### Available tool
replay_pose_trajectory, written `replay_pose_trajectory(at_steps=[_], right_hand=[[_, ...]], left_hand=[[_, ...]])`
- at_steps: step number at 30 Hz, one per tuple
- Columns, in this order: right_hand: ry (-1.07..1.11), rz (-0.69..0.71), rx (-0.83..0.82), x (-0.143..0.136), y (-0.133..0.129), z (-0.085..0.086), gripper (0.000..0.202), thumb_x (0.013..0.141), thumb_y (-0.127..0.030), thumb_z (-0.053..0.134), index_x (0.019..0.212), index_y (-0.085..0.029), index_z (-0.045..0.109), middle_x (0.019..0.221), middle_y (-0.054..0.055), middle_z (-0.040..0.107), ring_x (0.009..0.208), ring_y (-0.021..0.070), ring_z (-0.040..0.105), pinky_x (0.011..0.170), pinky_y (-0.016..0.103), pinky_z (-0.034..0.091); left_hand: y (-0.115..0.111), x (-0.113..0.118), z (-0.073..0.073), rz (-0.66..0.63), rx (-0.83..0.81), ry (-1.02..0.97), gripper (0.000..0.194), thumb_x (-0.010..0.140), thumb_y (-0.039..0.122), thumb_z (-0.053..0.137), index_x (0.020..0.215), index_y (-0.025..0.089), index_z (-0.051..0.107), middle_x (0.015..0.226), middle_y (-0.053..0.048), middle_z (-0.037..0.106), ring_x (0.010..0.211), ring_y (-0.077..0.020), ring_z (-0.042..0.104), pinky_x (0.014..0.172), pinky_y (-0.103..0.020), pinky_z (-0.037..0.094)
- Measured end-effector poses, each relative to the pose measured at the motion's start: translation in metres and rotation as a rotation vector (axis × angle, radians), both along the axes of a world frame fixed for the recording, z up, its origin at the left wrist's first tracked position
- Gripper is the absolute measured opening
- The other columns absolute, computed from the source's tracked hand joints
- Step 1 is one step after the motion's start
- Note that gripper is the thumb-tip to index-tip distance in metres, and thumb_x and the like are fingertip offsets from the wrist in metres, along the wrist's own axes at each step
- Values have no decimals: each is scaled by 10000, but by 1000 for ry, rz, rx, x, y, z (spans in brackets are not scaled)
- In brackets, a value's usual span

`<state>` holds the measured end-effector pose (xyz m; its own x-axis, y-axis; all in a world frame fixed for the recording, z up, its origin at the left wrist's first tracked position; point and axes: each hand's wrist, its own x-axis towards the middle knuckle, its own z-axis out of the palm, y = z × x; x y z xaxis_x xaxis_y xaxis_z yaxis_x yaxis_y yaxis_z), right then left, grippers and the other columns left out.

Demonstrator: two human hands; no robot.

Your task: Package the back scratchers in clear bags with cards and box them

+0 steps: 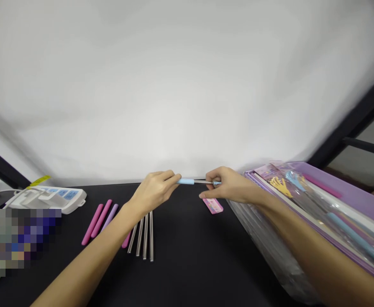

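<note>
Level over the far edge of the black table is a light blue back scratcher (186,181) with a thin metal rod. My left hand (156,187) is closed around its blue handle. At the rod's other end, my right hand (227,184) pinches near a small blue piece, partly covered by the fingers. Just below that hand a pink printed card (214,206) lies on the table. Several metal tubes (145,238) lie side by side beneath my left wrist. Left of my forearm are pink handles (93,224) and a purple handle (110,215); another pink one is partly hidden.
On the right, a purple bin (349,194) holds bagged back scratchers (302,187), one with a yellow hand-shaped head. Clear plastic bags (263,243) lie beside it. A white power strip (73,199) with cables stands at left, near a blurred-out patch. A white wall rises behind.
</note>
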<state>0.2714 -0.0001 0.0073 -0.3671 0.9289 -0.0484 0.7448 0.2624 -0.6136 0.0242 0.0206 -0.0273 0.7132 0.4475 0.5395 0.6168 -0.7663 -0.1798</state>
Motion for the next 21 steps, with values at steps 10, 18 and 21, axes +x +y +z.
replay_pose_trajectory(at_steps=[10, 18, 21], right_hand=[[208, 159, -4, -1, -3, -2, 338, 833, -498, 608, 909, -175, 677, 697, 6, 619, 653, 147, 557, 600, 258, 402], [272, 180, -144, 3, -1, 0, 439, 871, -564, 528, 795, -146, 639, 621, 34, 643, 461, 110, 506, 466, 239, 399], [275, 186, -155, 8, 0, 1, 456, 867, -577, 519, 780, -145, 639, 570, 13, 595, 448, 103, 484, 461, 236, 386]], left_hand=[[-11, 2, -6, -26, 26, 34, 257, 1004, 302, 429, 1120, 171, 617, 798, -26, 691, 628, -144, 649, 573, -264, 486], [-3, -6, -4, -99, 132, -176, 210, 952, 157, 507, 1099, 172, 656, 974, -54, 758, 798, -169, 724, 685, -288, 578], [2, -9, 0, -91, 97, -165, 237, 949, 152, 495, 1107, 181, 668, 988, -63, 756, 815, -175, 724, 701, -301, 586]])
